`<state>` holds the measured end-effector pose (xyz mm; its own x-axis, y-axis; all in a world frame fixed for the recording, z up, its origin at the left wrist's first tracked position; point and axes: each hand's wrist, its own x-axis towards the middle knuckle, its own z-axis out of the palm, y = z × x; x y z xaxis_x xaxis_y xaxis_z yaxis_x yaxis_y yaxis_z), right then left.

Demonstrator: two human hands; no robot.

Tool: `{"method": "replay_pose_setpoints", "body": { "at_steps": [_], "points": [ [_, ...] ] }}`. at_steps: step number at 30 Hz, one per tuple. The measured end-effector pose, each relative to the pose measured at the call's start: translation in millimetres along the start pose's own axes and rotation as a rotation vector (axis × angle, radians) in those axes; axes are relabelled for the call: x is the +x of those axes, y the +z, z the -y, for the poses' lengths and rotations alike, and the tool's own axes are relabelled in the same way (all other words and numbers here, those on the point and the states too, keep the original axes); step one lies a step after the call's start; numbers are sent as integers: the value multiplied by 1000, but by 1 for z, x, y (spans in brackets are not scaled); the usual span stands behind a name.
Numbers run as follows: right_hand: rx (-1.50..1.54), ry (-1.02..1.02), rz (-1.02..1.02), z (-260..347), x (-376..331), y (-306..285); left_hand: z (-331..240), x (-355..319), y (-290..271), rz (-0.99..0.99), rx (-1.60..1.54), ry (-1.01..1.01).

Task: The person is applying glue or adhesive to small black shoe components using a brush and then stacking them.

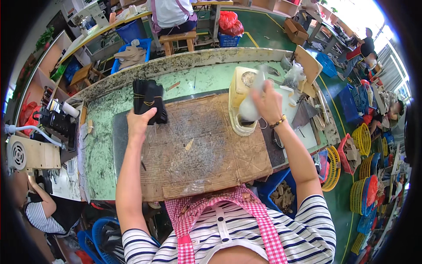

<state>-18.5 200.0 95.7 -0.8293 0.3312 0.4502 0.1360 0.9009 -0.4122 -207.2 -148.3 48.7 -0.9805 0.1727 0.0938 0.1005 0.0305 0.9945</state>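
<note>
My left hand [139, 123] grips the near end of a bundle of flat black pieces [148, 93], with thin bands around it, above the left of a worn cardboard sheet [206, 149]. My right hand [269, 104] is closed around a whitish, translucent object [249, 109], smeared by motion. Its kind cannot be made out. That object is over the round opening of a cream-yellow plastic container [238, 81] at the cardboard's far right. A small light scrap [189, 144] lies mid-cardboard.
The green bench [99, 145] has a raised, stained far edge [184, 61]. Clear plastic bags [295, 72] and flat pieces crowd its right end. A beige machine [33, 152] stands left. Blue bins [274, 185] and yellow baskets [332, 169] flank me. Another person [173, 15] sits beyond.
</note>
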Motion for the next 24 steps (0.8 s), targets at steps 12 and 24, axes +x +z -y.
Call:
{"method": "replay_pose_setpoints", "body": {
  "at_steps": [12, 24],
  "points": [
    [546, 82, 17, -34, 48, -8, -18, -24, 2, 370, 1168, 596],
    [667, 16, 464, 115, -79, 75, -26, -94, 9, 460, 1149, 325]
  ]
}}
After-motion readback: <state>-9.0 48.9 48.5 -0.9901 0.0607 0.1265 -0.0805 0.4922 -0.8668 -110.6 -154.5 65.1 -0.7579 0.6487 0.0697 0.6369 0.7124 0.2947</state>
